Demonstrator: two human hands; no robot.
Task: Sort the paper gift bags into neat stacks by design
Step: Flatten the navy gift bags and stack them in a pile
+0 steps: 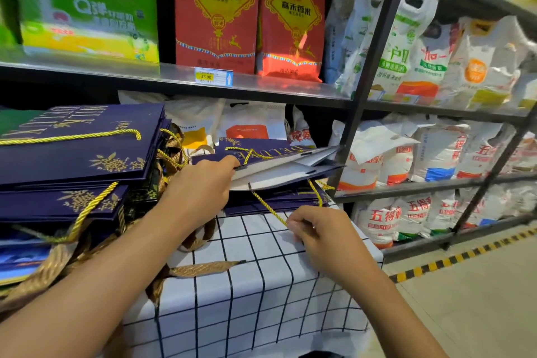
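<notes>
While gripping the top navy gift bag (261, 154), left hand (200, 186); right hand (316, 229) pinching its gold cord handle (268, 209).

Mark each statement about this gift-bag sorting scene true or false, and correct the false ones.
1. The left hand grips the open edge of a navy gift bag. True.
2. The right hand pinches a gold cord handle. True.
3. The tablecloth is plain red. False: it is white with a dark grid.
4. The stack of navy bags lies on the person's right. False: it lies on the left.
5. The red packages stand on the floor. False: they stand on a shelf.
</notes>
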